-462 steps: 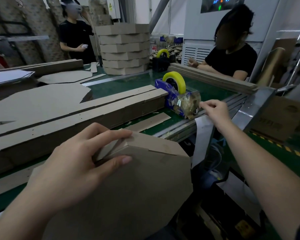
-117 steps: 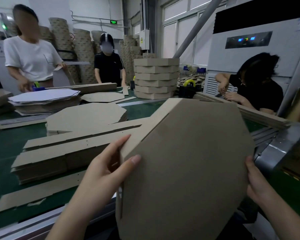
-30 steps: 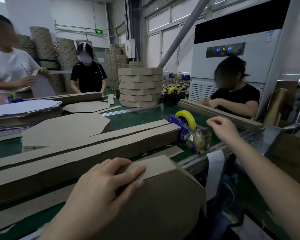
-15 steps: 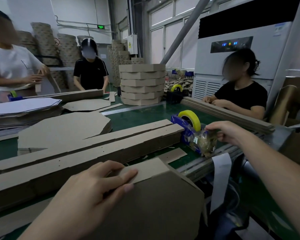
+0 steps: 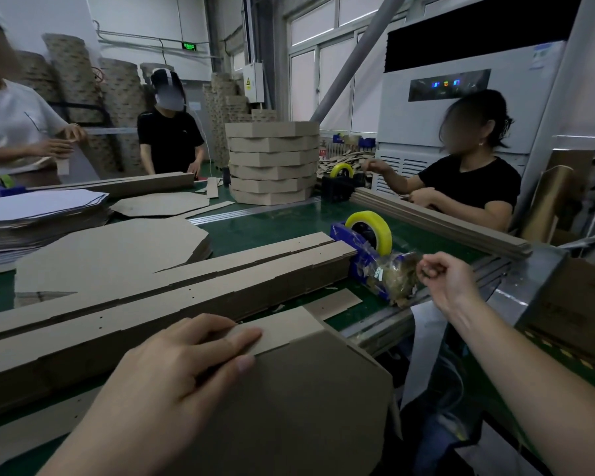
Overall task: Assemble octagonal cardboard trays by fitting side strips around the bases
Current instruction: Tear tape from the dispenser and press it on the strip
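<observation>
**Two hands at the near edge of the green worktop [image 5: 272, 230]**

The left hand [image 5: 186, 365] grips the brown octagonal cardboard tray [image 5: 289, 413] at its upper edge, with the fingers laid over the side strip and the thumb pressed on the flat base. The tray leans at the near edge of the worktop, its flat face toward the wearer. To the right, the right hand [image 5: 447, 280] is at the near end of the blue tape dispenser with a yellow roll [image 5: 364, 262]. Its fingers are curled toward the thumb; whether they pinch tape cannot be told. Long stacks of brown cardboard side strips [image 5: 186, 297] lie just beyond the tray. A stack of flat octagonal cardboard bases [image 5: 110, 249] lies farther left, and a pile of finished trays [image 5: 272, 163] stands at the far side.
</observation>
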`<act>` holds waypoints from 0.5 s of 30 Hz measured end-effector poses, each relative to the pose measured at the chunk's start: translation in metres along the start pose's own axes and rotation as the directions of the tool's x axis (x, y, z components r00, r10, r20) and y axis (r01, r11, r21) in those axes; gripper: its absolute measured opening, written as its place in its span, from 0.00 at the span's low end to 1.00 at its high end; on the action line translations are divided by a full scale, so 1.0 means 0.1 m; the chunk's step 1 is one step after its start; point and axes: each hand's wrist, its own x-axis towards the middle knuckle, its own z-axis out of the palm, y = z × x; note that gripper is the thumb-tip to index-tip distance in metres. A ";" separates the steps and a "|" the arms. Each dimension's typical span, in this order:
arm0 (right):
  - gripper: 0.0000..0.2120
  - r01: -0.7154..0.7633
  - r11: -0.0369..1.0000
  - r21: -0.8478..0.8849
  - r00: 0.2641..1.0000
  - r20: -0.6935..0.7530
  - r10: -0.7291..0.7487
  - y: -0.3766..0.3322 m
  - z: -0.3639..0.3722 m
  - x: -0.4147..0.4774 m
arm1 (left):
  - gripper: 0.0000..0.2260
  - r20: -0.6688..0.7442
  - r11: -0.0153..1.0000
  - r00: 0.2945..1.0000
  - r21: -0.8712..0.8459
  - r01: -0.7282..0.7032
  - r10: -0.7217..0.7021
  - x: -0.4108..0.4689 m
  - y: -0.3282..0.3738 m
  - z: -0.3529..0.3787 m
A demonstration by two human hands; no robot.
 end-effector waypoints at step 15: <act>0.08 0.182 0.408 -0.895 0.961 0.074 -0.267 0.05 -0.27 -0.09 | 0.21 -0.042 0.999 0.999 -0.039 -0.006 0.004 0.01 0.08 0.03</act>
